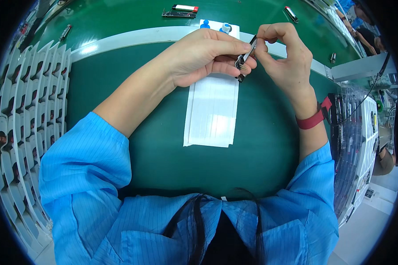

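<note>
My left hand (203, 53) is closed on a small dark electronic assembly (239, 64), held upright and tilted above the bench. Some metallic or light parts show on its lower end. At its upper end my right hand (289, 59) pinches with thumb and forefinger at a thin light strip (252, 48) along the assembly; whether the strip is fixed to it I cannot tell. Below both hands lies a white sheet (211, 115) marked with long parallel strips. Just beyond them stand a blue bottle-like piece (205, 24) and a white-and-blue one (225, 28).
Stacked white trays (31, 106) with small parts fill the left side. Clear and black trays (351, 145) stand at the right, beside a dark cord on my red wrist strap (311, 121). On the green conveyor (132, 17) behind a white rail lie several small assemblies (179, 13). Other people are at the far right.
</note>
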`<state>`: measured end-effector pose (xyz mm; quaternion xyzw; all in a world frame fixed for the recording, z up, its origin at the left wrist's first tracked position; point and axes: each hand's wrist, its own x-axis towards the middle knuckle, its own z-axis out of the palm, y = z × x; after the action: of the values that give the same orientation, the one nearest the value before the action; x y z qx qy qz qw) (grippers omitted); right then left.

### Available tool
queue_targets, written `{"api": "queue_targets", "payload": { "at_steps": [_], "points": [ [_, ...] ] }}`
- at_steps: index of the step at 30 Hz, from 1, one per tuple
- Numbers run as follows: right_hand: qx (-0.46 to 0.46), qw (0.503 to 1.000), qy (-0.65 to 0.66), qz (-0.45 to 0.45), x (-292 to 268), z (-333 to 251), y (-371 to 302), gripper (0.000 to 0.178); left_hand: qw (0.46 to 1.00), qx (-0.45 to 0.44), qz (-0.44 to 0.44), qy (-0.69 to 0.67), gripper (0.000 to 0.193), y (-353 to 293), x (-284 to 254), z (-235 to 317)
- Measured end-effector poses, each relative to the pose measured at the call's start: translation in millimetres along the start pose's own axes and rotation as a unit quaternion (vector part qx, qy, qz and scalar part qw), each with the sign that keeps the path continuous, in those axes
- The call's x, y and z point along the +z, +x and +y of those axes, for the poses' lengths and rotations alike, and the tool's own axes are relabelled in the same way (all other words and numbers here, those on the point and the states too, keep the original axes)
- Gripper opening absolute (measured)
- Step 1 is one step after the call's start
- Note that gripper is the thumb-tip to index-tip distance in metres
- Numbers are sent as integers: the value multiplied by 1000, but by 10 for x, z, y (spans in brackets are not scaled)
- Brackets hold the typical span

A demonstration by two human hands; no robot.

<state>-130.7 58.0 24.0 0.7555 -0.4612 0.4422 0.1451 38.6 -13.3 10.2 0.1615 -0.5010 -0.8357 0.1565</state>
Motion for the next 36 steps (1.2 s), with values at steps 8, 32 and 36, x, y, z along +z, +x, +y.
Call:
{"api": "queue_targets", "payload": {
  "at_steps": [8,32,36],
  "points": [
    [-65,997,-24,-18,-32,54,-10,20,995,-2,-26,-100,28,-17,10,29],
    [432,693,575,-59,-100,-31,-82,36,995,55,-40,-73,35,17,-155,142],
    [433,775,459,-17,-17,-54,-99,30,998,40,-43,-30,35,43,-170,90]
  ]
}}
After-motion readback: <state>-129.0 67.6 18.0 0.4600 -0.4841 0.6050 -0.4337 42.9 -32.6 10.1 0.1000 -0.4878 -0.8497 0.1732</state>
